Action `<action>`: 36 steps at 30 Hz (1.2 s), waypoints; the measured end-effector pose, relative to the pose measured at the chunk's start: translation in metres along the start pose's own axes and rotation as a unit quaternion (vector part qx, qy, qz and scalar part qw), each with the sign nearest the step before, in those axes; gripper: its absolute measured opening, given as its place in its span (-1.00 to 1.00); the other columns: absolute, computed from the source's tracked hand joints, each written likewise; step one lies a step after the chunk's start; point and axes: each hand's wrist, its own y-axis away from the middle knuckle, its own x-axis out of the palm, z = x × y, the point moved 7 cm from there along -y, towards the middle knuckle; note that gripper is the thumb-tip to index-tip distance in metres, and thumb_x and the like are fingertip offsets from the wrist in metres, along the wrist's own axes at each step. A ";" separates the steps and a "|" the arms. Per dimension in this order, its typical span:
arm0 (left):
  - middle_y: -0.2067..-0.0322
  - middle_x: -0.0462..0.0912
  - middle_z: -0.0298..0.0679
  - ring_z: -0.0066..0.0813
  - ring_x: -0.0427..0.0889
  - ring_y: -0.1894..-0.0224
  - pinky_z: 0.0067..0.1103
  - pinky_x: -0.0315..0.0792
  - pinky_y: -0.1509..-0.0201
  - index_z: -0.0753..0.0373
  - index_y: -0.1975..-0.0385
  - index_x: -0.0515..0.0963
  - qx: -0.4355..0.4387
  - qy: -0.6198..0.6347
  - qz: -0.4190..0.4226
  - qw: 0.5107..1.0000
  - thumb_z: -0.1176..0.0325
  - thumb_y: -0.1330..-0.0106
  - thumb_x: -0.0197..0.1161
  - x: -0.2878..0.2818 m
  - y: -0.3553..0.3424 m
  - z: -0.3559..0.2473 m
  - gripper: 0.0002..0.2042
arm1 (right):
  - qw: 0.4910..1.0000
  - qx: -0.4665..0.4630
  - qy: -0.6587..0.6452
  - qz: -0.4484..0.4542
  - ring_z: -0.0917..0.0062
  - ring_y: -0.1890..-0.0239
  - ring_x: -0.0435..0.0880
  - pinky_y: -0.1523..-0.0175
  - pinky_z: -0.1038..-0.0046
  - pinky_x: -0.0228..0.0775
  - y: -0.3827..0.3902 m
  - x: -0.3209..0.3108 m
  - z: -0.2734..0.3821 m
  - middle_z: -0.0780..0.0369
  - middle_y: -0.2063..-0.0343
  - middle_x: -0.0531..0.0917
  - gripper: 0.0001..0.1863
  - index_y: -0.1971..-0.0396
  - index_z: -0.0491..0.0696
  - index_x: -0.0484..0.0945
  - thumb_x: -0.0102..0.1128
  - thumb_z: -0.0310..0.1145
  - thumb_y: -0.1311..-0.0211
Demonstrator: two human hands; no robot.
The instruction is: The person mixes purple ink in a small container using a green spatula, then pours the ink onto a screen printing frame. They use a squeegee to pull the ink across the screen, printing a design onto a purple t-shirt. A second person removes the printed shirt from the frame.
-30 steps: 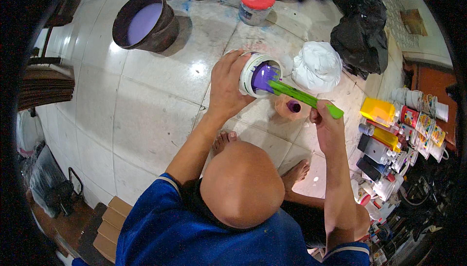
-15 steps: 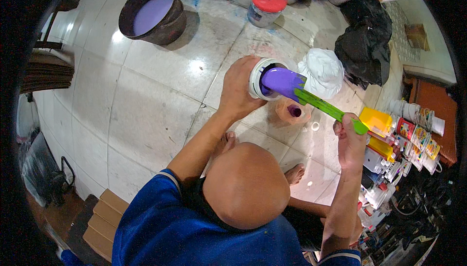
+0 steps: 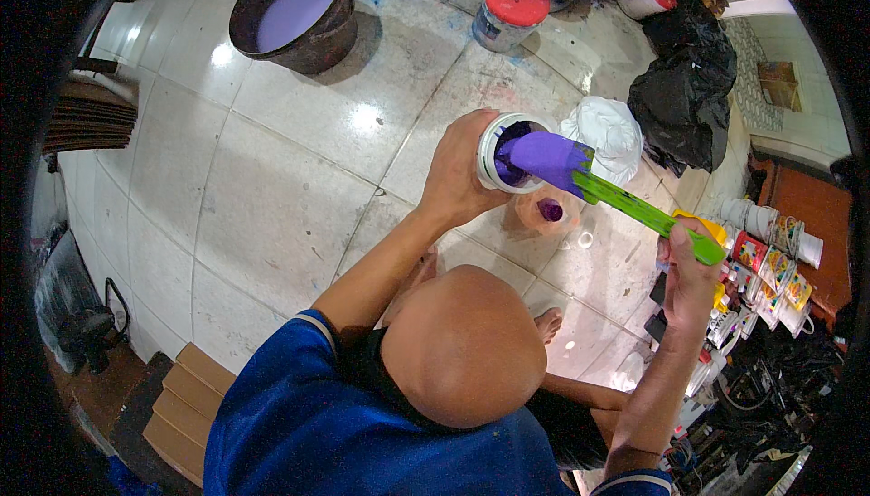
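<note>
My left hand [image 3: 460, 171] is wrapped around a white plastic tub [image 3: 490, 153], tilted so its mouth faces right. Dark purple paint coats the inside. In my right hand [image 3: 691, 269] is the handle of a green spatula [image 3: 639, 208]. Thick purple paint [image 3: 544, 158] covers its wide blade, whose tip sits in the tub's mouth. Below the tub, on the floor, is a translucent orange-tinted container [image 3: 533, 217] with dark purple in it. A tied white bag [image 3: 605, 133] stands beyond the spatula.
A dark bucket [image 3: 331, 43] of lilac liquid stands far left. A red-lidded pail [image 3: 497, 35] is at the back, with black plastic bags [image 3: 684, 102] to its right. Several small paint tubs [image 3: 770, 265] crowd the right side. Folded cardboard [image 3: 188, 405] lies lower left.
Both hands have shifted slightly right with the tub and the spatula. My right hand has moved farther from the tub, drawing the blade a little out of its mouth.
</note>
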 end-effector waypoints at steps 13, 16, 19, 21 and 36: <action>-0.39 0.48 0.02 0.10 0.46 -0.42 -0.18 0.33 -0.53 0.20 -0.44 0.35 -0.009 0.028 0.024 0.999 0.23 0.20 0.80 0.000 0.008 -0.010 0.07 | 0.904 -0.251 0.299 0.176 0.28 0.34 0.67 0.20 0.27 0.40 -0.007 0.077 0.084 0.14 0.41 0.70 -0.77 0.22 -0.16 0.71 0.38 -0.28 -0.36; -0.38 0.48 0.02 0.10 0.46 -0.42 -0.19 0.33 -0.53 0.19 -0.44 0.35 0.005 0.030 0.026 0.999 0.23 0.20 0.80 0.001 0.010 -0.014 0.07 | 0.850 -0.323 0.351 0.222 0.14 0.24 0.70 0.15 0.13 0.41 -0.012 0.118 0.074 0.11 0.35 0.72 -0.79 0.27 -0.12 0.68 0.39 -0.28 -0.29; -0.37 0.49 0.02 0.10 0.46 -0.42 -0.19 0.33 -0.53 0.19 -0.45 0.34 0.022 0.022 0.031 0.999 0.24 0.21 0.80 0.001 0.012 -0.016 0.08 | 0.822 -0.314 0.353 0.318 0.10 0.23 0.68 0.14 0.08 0.38 -0.009 0.139 0.064 0.12 0.38 0.69 -0.80 0.34 -0.09 0.62 0.41 -0.28 -0.23; -0.37 0.49 0.02 0.09 0.47 -0.42 -0.20 0.34 -0.53 0.19 -0.45 0.34 0.018 0.026 0.036 0.999 0.24 0.21 0.80 0.001 0.014 -0.016 0.08 | 0.800 -0.320 0.402 0.309 0.16 0.21 0.66 0.10 0.16 0.36 -0.011 0.138 0.065 0.14 0.37 0.69 -0.86 0.28 -0.07 0.68 0.43 -0.36 -0.23; -0.39 0.47 -0.05 -0.06 0.45 -0.46 -0.27 0.33 -0.55 0.17 -0.50 0.33 -0.003 0.053 0.057 0.997 0.27 0.21 0.84 0.007 0.022 -0.010 0.13 | 0.789 -0.334 0.393 0.335 0.24 0.16 0.63 0.03 0.22 0.36 -0.012 0.139 0.059 0.21 0.34 0.67 -0.84 0.22 0.01 0.74 0.43 -0.32 -0.23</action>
